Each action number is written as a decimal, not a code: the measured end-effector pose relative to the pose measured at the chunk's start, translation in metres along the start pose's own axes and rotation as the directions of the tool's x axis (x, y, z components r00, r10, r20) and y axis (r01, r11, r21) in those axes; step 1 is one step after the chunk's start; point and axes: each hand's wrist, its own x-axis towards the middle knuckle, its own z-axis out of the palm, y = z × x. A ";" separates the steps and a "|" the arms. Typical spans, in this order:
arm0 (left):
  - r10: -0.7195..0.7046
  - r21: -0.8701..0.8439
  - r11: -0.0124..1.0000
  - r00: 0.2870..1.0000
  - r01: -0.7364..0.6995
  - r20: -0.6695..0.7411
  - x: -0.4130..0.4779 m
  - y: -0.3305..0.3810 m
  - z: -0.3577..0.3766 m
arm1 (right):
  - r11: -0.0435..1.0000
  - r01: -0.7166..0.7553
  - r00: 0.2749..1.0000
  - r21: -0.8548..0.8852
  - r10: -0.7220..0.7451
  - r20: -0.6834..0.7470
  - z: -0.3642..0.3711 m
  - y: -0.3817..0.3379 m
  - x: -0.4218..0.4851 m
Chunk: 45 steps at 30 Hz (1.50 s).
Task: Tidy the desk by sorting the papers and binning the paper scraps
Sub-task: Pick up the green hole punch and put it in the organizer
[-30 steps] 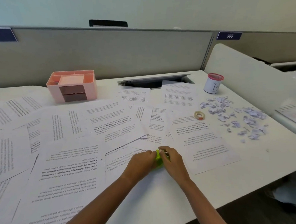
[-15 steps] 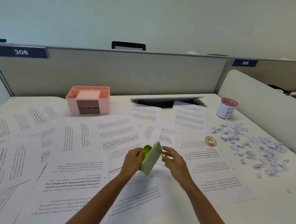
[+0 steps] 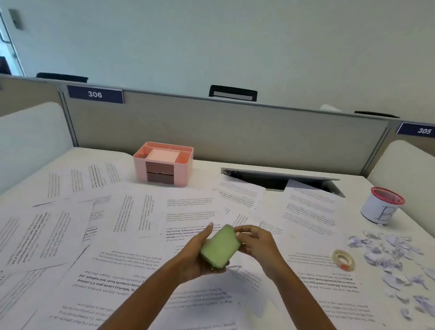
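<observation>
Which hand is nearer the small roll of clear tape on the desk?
Right. The right hand lies left of the small roll of clear tape; the left hand lies farther left.

Both bare forearms come up from the bottom edge and converge toward the middle, hands raised and close together. The left hand [image 3: 194, 258] is turned palm-up and cups a small green box [image 3: 221, 248] from beneath, its thumb [image 3: 208, 228] standing up along the box's left side. The right hand [image 3: 256, 245] meets it from the right with the wrist slightly bent, its curled fingertips [image 3: 238, 233] pinching the box's far end (how firmly cannot be told). The two hands nearly touch around the box.
</observation>
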 end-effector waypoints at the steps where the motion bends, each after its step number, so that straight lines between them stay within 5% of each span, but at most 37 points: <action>1: 0.023 -0.012 1.000 0.999 -0.023 -0.026 0.001 0.001 -0.001 | 1.000 -0.002 1.000 -0.006 0.002 0.011 0.001 -0.002 0.005; 6: 0.020 -0.132 0.991 0.996 -0.032 -0.090 0.005 0.014 -0.016 | 0.987 0.060 0.991 -0.147 -0.042 0.124 0.012 -0.019 0.025; 14: -0.038 -0.309 0.947 0.985 0.090 0.171 0.005 0.050 -0.054 | 0.863 0.335 0.862 -0.377 -0.120 0.493 0.039 -0.057 0.057; 21: -0.079 -0.262 0.954 0.965 0.146 0.251 0.017 0.074 -0.088 | 0.784 0.471 0.821 -0.405 -0.221 0.527 0.073 -0.072 0.089; 30: -0.002 -0.293 0.955 0.994 0.033 0.106 0.055 0.123 -0.144 | 0.617 0.597 0.791 -0.514 -0.343 0.507 0.122 -0.093 0.135; 34: 0.127 0.086 0.989 0.983 -0.117 -0.132 0.074 0.154 -0.169 | 0.444 0.657 0.751 -0.609 -0.460 0.474 0.137 -0.111 0.171; 36: 0.381 0.462 0.858 0.881 -0.224 -0.281 0.084 0.167 -0.183 | 0.380 0.663 0.730 -0.645 -0.520 0.443 0.146 -0.121 0.193; 37: 0.559 0.675 0.697 0.773 -0.241 -0.301 0.089 0.172 -0.193 | 0.351 0.658 0.723 -0.666 -0.543 0.428 0.151 -0.125 0.205; 39: 0.833 0.947 0.277 0.533 -0.165 -0.150 0.097 0.182 -0.212 | 0.303 0.630 0.723 -0.715 -0.566 0.397 0.161 -0.132 0.229; 41: 0.929 0.995 -0.074 0.357 -0.066 0.093 0.103 0.195 -0.229 | 0.261 0.600 0.723 -0.756 -0.581 0.373 0.173 -0.136 0.253; 43: 0.923 0.958 -0.276 0.301 0.080 0.241 0.110 0.209 -0.243 | 0.234 0.575 0.725 -0.784 -0.591 0.354 0.185 -0.138 0.276; 45: 0.906 0.931 -0.324 0.339 0.167 0.255 0.116 0.222 -0.253 | 0.219 0.555 0.725 -0.803 -0.600 0.338 0.199 -0.138 0.297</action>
